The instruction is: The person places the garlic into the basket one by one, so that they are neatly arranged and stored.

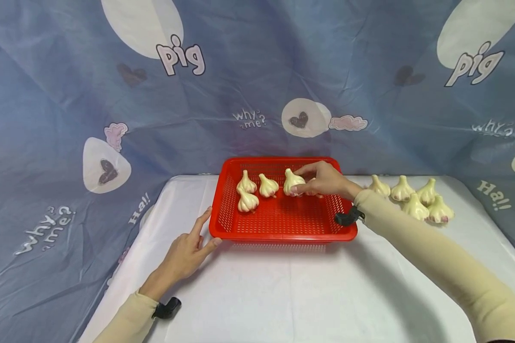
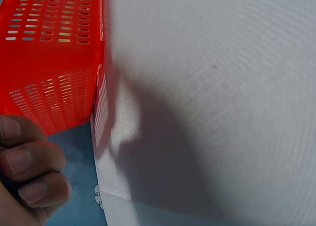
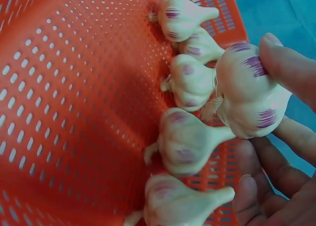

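Note:
A red plastic basket [image 1: 279, 237] with perforated walls stands on the white-covered table, several garlic bulbs [image 1: 268, 186] lying inside toward its far side. Over them my right hand [image 1: 326, 180] holds one more garlic bulb [image 3: 252, 90] between thumb and fingers; it has purple streaks and a stringy root end. In the head view, this hand partly hides a bulb behind it. At the basket's near left corner, my left hand [image 1: 186, 255] touches the rim with a straight index finger and thumb. Its other fingers [image 2: 37, 162] are bent below the basket in the left wrist view.
On the table right of the basket, several more garlic bulbs [image 1: 416, 207] sit in a loose group, near the right forearm. A blue printed cloth [image 1: 257, 85] hangs close behind the table. White cloth [image 1: 274, 295] covers the tabletop in front of the basket.

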The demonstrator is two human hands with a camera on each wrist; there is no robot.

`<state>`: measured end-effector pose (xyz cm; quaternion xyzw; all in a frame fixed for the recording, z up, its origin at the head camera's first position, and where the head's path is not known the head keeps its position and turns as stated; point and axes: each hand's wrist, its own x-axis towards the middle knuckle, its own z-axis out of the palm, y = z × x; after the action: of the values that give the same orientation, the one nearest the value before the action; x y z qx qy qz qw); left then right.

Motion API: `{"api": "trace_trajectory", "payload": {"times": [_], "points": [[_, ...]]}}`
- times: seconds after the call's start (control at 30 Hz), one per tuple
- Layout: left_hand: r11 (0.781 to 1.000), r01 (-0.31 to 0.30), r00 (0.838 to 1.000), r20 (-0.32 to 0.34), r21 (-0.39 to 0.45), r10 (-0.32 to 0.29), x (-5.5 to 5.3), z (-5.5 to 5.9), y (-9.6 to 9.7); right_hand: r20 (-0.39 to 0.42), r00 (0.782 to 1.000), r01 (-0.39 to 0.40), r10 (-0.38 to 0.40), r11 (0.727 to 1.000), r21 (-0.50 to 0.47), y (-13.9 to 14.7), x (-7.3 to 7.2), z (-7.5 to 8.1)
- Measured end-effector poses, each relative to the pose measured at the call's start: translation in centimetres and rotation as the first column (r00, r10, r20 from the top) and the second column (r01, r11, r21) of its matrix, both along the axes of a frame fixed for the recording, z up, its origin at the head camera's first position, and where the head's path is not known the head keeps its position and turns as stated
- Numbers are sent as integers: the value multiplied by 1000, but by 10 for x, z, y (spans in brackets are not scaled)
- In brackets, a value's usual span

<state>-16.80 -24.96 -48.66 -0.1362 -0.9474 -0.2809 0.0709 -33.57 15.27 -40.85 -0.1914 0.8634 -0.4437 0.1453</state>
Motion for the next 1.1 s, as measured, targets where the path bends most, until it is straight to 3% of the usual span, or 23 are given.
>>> {"api": "trace_trajectory", "payload": {"times": [0.23, 0.43, 0.8, 1.1], "points": [[1000, 5, 1000, -7, 13, -4, 0, 0, 0, -121, 990, -64, 77, 992, 111, -18, -4, -11], [1000, 6, 1000, -17, 12, -6, 1, 0, 0, -87, 990, -103, 110, 991, 91, -33, -7, -16], [1000, 11, 1000, -21, 19, -10, 1, -1, 0, -76, 978, -183, 196, 971, 150, -53, -8, -30], [1000, 11, 1000, -23, 18, -10, 0, -1, 0, -213, 949, -180, 232, 955, 238, -60, -6, -34]]}}
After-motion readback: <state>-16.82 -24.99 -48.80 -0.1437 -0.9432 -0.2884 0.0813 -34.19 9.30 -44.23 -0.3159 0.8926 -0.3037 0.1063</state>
